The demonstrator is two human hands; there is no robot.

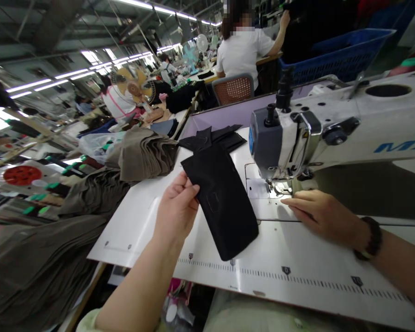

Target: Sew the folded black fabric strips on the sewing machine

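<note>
My left hand [180,205] pinches the left edge of a black fabric piece [224,203] between thumb and fingers. The piece hangs over the white sewing table [145,230] and has a small stitched outline on it. My right hand [323,214] rests on the machine bed, fingers stretched toward the presser foot [282,188] of the sewing machine [335,133]. No fabric shows under the lit foot. I see nothing held in the right hand, though its fingertips are partly in shadow. Behind the held piece lie more black fabric pieces [233,134].
Stacks of grey-brown fabric [148,154] stand at the left, beside thread cones [57,188]. A ruler scale [263,273] runs along the table's front edge. Beyond the purple partition [214,121], a co-worker in white [240,55] sits near a blue basket [339,57].
</note>
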